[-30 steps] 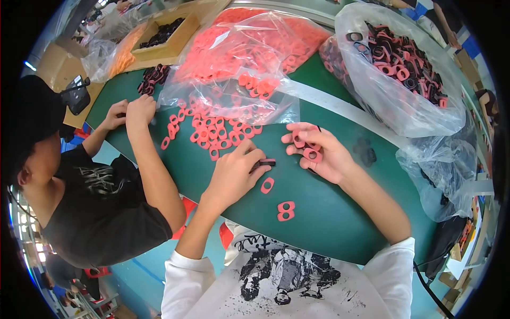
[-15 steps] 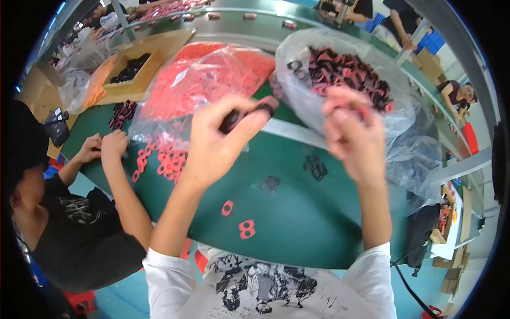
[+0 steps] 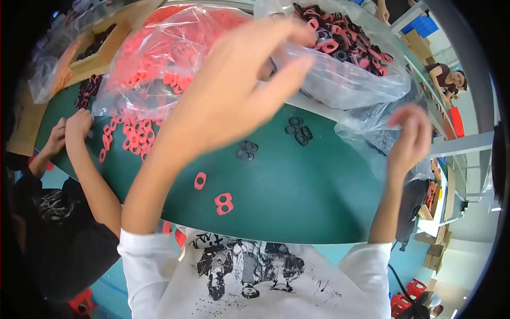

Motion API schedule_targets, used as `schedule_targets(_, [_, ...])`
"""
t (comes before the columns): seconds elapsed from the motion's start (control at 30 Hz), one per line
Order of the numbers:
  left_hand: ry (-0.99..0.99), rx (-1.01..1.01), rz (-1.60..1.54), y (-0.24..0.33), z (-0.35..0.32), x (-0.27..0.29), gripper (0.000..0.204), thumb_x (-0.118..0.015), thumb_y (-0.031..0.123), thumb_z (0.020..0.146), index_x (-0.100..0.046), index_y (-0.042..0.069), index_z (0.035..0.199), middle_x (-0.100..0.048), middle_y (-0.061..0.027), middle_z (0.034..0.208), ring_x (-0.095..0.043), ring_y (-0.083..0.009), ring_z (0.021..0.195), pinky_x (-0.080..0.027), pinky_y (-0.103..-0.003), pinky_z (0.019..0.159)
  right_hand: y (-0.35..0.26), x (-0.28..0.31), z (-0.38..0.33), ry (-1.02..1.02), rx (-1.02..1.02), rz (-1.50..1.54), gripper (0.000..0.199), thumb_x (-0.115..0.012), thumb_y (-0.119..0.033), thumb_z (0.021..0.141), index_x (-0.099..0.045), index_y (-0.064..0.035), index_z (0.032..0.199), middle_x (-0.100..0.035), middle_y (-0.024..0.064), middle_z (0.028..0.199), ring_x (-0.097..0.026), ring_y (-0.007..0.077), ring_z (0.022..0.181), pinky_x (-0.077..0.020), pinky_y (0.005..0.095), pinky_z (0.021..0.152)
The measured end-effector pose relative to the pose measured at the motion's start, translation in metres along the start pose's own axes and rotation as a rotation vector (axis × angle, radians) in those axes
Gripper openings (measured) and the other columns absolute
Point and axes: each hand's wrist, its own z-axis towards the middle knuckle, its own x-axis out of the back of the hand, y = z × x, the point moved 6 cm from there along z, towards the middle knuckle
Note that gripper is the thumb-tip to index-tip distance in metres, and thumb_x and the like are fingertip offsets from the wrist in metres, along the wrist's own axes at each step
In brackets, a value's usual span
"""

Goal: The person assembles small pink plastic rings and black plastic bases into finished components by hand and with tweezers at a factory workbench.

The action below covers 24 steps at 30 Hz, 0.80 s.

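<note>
At far left: a co-worker's hands (image 3: 69, 130) rest among loose red foam rings (image 3: 130, 139) on the green counter (image 3: 319, 202), beside a clear bag of red rings (image 3: 159, 64).
Left hand: the left hand (image 3: 239, 85) is raised high above the counter, blurred, fingers stretched toward the big clear bag; I cannot tell if it pinches something.
Counter, middle: one single red ring (image 3: 200, 181) and one double red piece (image 3: 223, 203) lie near the person's edge; two small groups of dark rings (image 3: 297, 129) lie further back, apart from them.
Big bag: the clear bag of mixed dark and red pieces (image 3: 345, 48) stands behind, already well filled.
Right hand: the right hand (image 3: 409, 135) is lifted, fingers loosely curled, touching thin empty plastic (image 3: 366, 138); nothing seen in it.
Progress: judged from this, many pieces are bagged; the loose rings on the counter are left.
</note>
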Motion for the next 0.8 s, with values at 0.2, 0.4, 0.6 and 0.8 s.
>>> schedule_targets(0.2, [-0.101, 0.349, 0.237, -0.013, -0.152, 0.018, 0.039, -0.068, 0.006, 0.081, -0.058, 0.001, 0.119, -0.06, -0.0191, 0.115, -0.061, -0.035, 0.106, -0.049, -0.041, 0.089, 0.025, -0.099, -0.093, -0.532, -0.134, -0.237, 0.036, -0.062, -0.01, 0.088, -0.056, 0.0003, 0.121, -0.058, 0.0197, 0.119, -0.057, 0.0301, 0.108, -0.045, 0.0367, 0.093])
schedule_targets(0.4, [-0.21, 0.543, 0.564, -0.006, -0.228, 0.008, 0.067, -0.066, 0.016, 0.081, -0.04, -0.004, 0.14, -0.035, -0.0256, 0.146, -0.035, -0.0449, 0.135, -0.028, -0.053, 0.111, 0.019, -0.159, -0.102, -0.811, 0.104, -0.305, 0.068, -0.068, -0.021, 0.084, -0.039, -0.0028, 0.143, -0.037, 0.0227, 0.147, -0.035, 0.042, 0.135, -0.0285, 0.0496, 0.111])
schedule_targets(0.6, [-0.17, 0.511, 0.683, -0.02, -0.229, 0.009, 0.05, -0.069, 0.011, 0.079, -0.055, -0.002, 0.125, -0.05, -0.0182, 0.129, -0.048, -0.0372, 0.116, -0.038, -0.05, 0.098, 0.013, -0.182, -0.106, -0.903, 0.12, -0.325, 0.06, -0.063, -0.004, 0.081, -0.047, -0.0037, 0.138, -0.039, 0.0172, 0.148, -0.035, 0.0368, 0.138, -0.0259, 0.0492, 0.115])
schedule_targets(0.8, [-0.164, 0.496, 0.633, -0.038, -0.224, 0.007, 0.034, -0.075, 0.004, 0.071, -0.064, 0.002, 0.103, -0.057, -0.0085, 0.098, -0.053, -0.028, 0.087, -0.043, -0.043, 0.077, 0.013, -0.183, -0.111, -0.895, 0.113, -0.236, 0.058, -0.064, 0.001, 0.078, -0.05, -0.0032, 0.134, -0.044, 0.0168, 0.145, -0.038, 0.0362, 0.137, -0.0297, 0.0467, 0.114])
